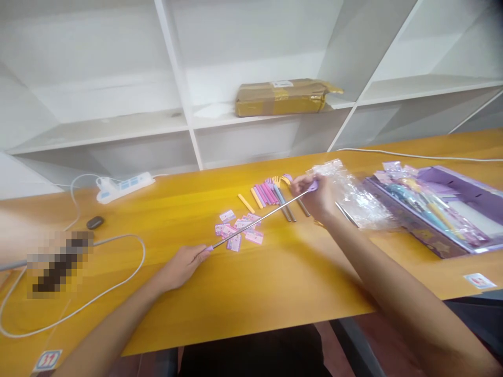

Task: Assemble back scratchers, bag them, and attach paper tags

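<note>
A telescopic back scratcher [262,217] with a thin metal rod is stretched out between my hands above the table. My left hand [187,264] is closed around its light purple handle. At the other end, my right hand [316,193] grips near the purple claw-shaped head [313,186]. Under the rod lie several small printed cards [234,242], pink and purple. Beyond it sits a row of back scratcher parts: pink, purple and yellow grips [265,195], and claw heads [276,181] on grey rods. One yellow grip [246,203] lies apart, left of the row.
Clear plastic bags [356,196] lie right of my right hand. A purple box [406,225] at the right holds bagged back scratchers [432,204]. A power strip [124,187], white cable [137,262] and dark small case [95,223] are at left. A taped carton [281,98] stands on the shelf.
</note>
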Available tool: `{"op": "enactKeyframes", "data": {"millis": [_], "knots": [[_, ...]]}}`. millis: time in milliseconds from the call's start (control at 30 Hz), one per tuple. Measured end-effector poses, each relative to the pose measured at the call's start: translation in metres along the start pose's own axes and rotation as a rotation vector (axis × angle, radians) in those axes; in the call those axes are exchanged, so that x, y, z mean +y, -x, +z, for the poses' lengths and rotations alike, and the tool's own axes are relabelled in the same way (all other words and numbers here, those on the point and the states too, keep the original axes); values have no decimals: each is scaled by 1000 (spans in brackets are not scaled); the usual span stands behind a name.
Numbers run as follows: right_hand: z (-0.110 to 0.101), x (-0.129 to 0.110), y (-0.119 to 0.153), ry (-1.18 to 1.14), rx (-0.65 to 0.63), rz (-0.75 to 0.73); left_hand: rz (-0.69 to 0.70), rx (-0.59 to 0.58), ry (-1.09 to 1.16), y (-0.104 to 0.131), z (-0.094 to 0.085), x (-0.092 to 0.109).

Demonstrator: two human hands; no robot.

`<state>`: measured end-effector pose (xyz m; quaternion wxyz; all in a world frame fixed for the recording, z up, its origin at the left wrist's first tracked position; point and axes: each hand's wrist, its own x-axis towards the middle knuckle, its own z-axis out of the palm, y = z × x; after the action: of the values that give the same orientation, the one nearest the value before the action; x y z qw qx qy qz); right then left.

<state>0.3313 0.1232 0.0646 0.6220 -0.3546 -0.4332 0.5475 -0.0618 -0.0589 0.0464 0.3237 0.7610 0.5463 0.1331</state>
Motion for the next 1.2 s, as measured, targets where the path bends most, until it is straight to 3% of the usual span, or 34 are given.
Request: {"op": "enactKeyframes", "data": {"millis": [133, 333, 433, 567, 733, 1200], "knots": [[51, 34, 35, 127, -255, 5, 15, 5, 58, -6, 13, 3], [100, 57, 88, 113, -313, -67, 43, 34, 73, -18, 29, 15], [113, 70, 117, 53, -421, -55, 168, -4, 159, -24, 36, 24], [115, 86, 143, 27, -517, -129, 201, -83, 117, -21, 37, 16], [102, 95, 142, 75, -609, -124, 147, -112, 14, -10, 34, 2], [100, 101, 130, 109, -544, 95, 151, -125, 175, -12, 27, 11]]}}
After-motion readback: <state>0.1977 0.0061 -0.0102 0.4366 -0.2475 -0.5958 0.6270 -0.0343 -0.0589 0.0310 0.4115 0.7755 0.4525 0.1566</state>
